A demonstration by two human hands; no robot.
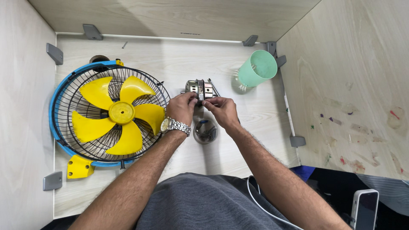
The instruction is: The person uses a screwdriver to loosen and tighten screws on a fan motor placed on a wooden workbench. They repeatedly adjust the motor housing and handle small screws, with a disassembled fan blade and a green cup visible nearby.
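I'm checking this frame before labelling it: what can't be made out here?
- Motor, head view: its near side is hidden by the left hand and right hand.
- Fingertips on the motor: grip detail too small to tell.
- Small bowl: contents dark and too small to identify.
- Green cup: inside mostly unseen.
- Phone: cut off by the bottom edge.

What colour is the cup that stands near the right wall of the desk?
The cup is light green; the head view shows it plainly.
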